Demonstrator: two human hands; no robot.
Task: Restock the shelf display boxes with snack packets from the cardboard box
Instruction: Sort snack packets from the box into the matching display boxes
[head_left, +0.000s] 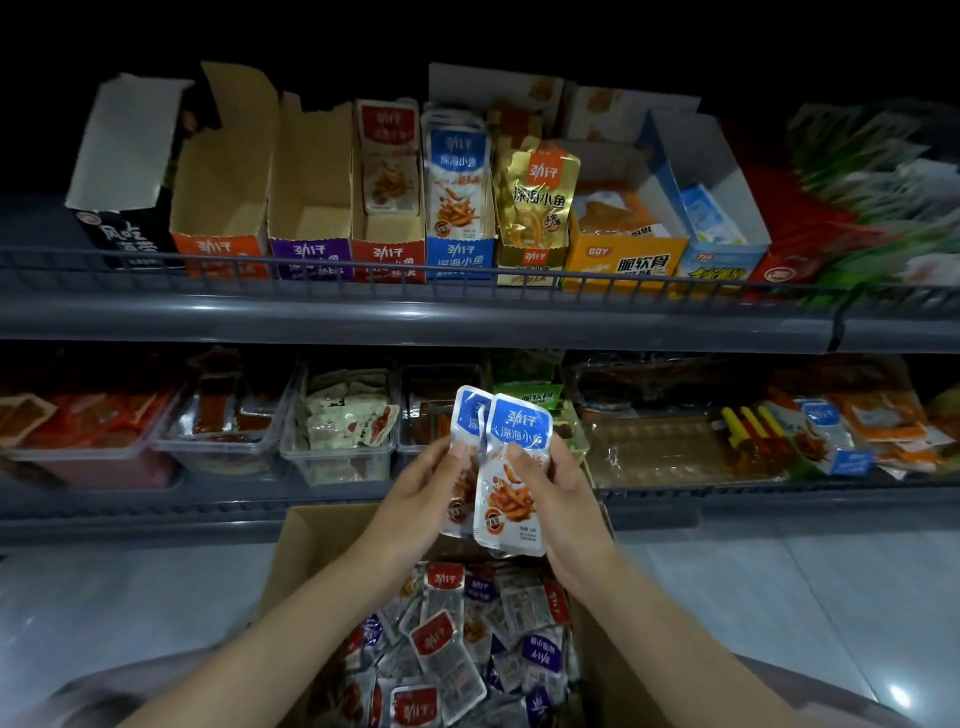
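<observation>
left hand (410, 499) bare | right hand (563, 493) bare | forearms (270, 634) bare | garment (104, 691) mauve

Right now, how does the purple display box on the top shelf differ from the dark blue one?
The blue box is packed with upright blue packets; the purple box shows only bare cardboard inside. The blue box stands mid-shelf, the purple box further left. Both are open-topped, behind the shelf rail.

Dim, black corners, wide-angle bowing, blurred right edge, glare on floor (898, 693)
</observation>
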